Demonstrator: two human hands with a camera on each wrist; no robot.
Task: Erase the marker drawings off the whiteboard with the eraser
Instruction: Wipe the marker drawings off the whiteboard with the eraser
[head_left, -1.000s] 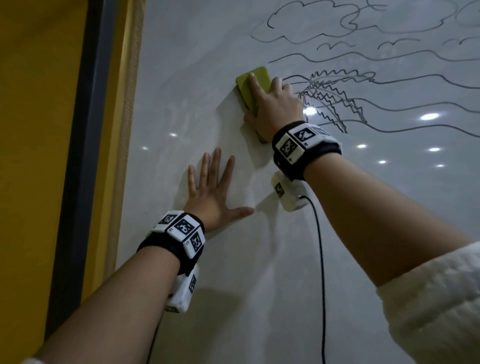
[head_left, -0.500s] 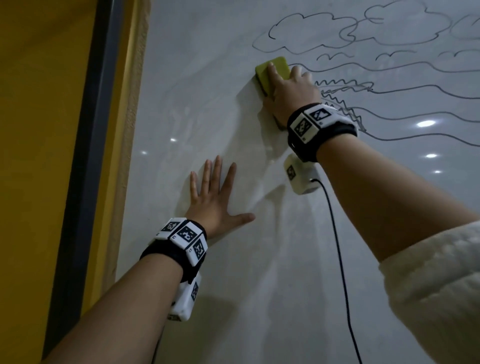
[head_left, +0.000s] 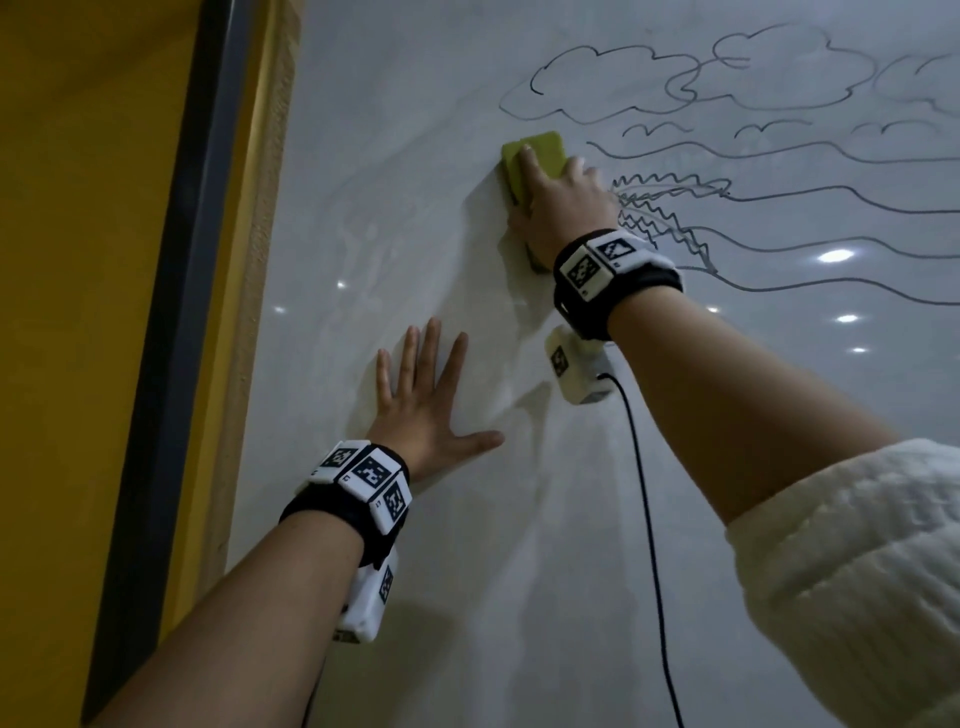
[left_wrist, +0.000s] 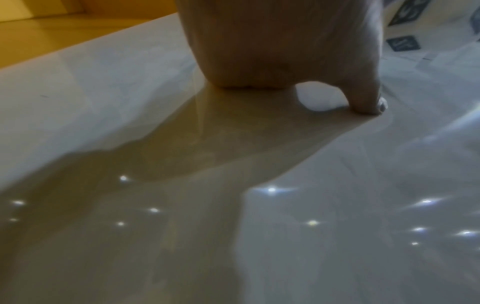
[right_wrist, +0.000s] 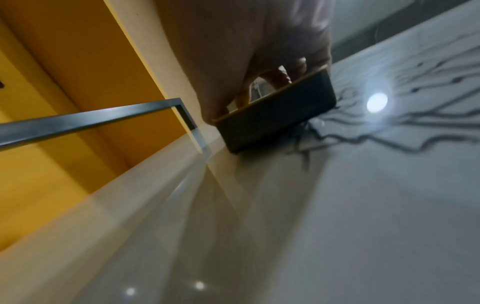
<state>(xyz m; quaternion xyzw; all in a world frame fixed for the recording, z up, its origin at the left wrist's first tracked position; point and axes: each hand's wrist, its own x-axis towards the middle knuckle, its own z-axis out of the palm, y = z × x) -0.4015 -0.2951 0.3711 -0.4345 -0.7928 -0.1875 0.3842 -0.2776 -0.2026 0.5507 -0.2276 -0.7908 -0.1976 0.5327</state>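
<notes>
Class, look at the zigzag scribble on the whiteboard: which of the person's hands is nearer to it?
Right. The right hand grips the eraser directly beside the zigzag scribble. The left hand lies flat on the whiteboard, lower and further left.

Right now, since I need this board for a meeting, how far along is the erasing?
Done: the left part of the whiteboard shows only faint smears. In hand: the right hand presses the green eraser against the board beside the zigzag scribble, while the left hand lies flat on the board. Left: the clouds and wavy lines to the right.
</notes>
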